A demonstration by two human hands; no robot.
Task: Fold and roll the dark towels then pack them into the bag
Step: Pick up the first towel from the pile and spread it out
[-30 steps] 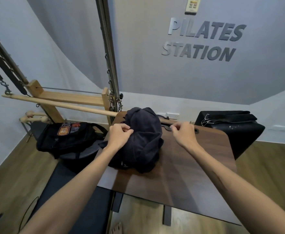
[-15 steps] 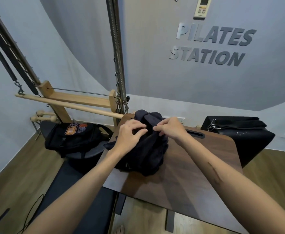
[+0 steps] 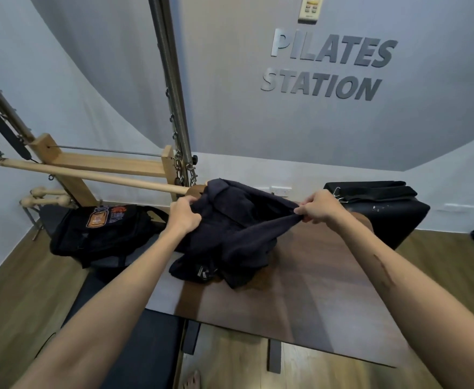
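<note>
Barely begun: dark navy terry towel [image 3: 230, 234] bunched on the brown wooden tabletop [image 3: 314, 290], one edge pinched and stretched between left hand [image 3: 184, 217] and right hand [image 3: 318, 206], nothing folded or rolled yet, black backpack with orange patch [image 3: 101, 231] lying to the left, unpacked.

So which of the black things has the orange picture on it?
The black bag left of the table has the orange patch. The dark towel, gripped by the left hand and right hand, and the black box show none.
</note>
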